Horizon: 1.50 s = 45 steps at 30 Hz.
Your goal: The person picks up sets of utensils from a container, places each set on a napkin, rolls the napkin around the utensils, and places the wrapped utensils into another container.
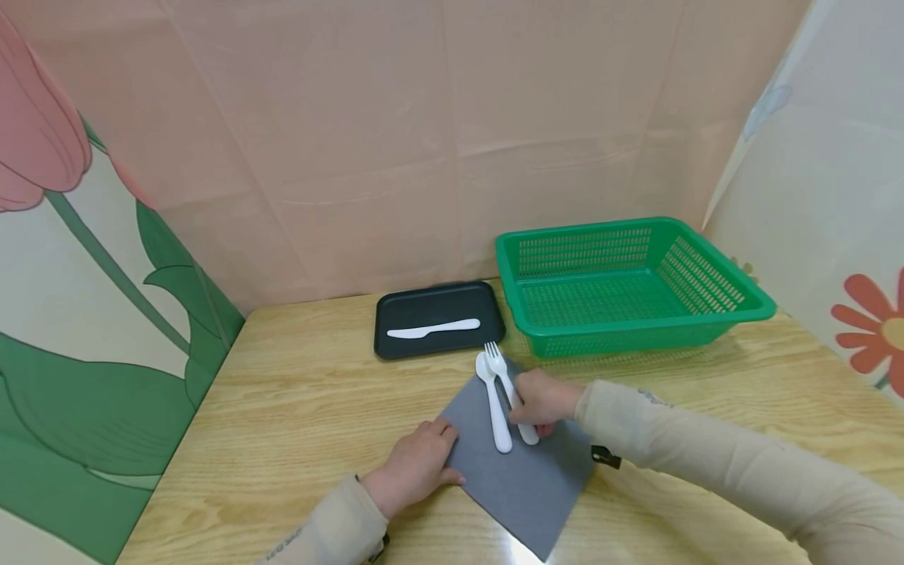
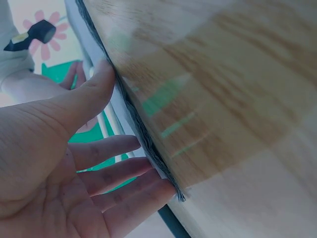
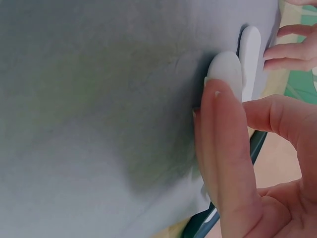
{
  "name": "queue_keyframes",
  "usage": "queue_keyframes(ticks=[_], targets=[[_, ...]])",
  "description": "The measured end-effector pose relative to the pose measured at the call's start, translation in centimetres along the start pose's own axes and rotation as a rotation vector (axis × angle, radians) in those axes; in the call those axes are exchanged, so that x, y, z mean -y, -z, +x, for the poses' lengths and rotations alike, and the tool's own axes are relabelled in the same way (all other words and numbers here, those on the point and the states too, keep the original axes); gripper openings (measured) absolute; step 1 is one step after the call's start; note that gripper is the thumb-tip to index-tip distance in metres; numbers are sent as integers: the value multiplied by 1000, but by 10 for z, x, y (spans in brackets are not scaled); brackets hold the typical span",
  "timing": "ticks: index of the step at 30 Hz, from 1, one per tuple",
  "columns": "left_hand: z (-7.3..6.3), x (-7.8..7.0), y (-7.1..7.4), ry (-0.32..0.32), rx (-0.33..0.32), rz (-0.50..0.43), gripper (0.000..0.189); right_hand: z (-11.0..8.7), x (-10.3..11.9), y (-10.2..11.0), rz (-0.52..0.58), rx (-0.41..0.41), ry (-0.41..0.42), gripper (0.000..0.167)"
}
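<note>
Pale beige sleeves [image 1: 741,490] lie nearest the camera, reaching over a wood-grain table [image 1: 304,392] from its near side; a small black clip [image 1: 606,457] shows beneath the right wrist. Between the forearms a gray cloth [image 1: 523,502] rests on the table, turned so that one corner points to the near edge and the opposite one toward the far edge.

On the cloth's left corner the left hand [image 1: 420,463] has its fingertips, with the thumb set apart along the lower-left border; its grip is slack, the fingers nearly straight. Over the cloth's far half, the right hand [image 1: 544,399] grasps a white fork [image 1: 506,384] by the handle, between thumb and fingers. Just left of that handle is a white spoon [image 1: 496,413], lying on the cloth, its bowl against or under the tines; which of the two cannot be told.

By the table's far edge sits a black tray [image 1: 424,302] carrying a white knife [image 1: 438,328], blade toward the tray's left edge. Beside its right edge, toward the table's far right corner, stands a green basket [image 1: 639,336].
</note>
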<state>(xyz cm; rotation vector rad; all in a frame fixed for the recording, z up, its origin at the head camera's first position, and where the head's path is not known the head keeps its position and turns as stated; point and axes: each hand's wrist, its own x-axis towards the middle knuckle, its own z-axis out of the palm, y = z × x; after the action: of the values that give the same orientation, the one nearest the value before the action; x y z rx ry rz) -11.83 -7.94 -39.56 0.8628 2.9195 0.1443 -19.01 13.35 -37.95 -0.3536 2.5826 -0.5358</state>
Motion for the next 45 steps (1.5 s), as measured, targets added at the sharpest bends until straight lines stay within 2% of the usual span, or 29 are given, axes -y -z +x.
queue_keyframes(ticks=[28,38,45], targets=[[0,0,0,-4,2,0,56,-2,0,-2,20,19,-49,22],[0,0,1,-7,10,-4,56,-2,-1,-3,46,5,-20,21],[1,0,0,-7,9,-3,56,-1,2,-3,44,23,-39,22]])
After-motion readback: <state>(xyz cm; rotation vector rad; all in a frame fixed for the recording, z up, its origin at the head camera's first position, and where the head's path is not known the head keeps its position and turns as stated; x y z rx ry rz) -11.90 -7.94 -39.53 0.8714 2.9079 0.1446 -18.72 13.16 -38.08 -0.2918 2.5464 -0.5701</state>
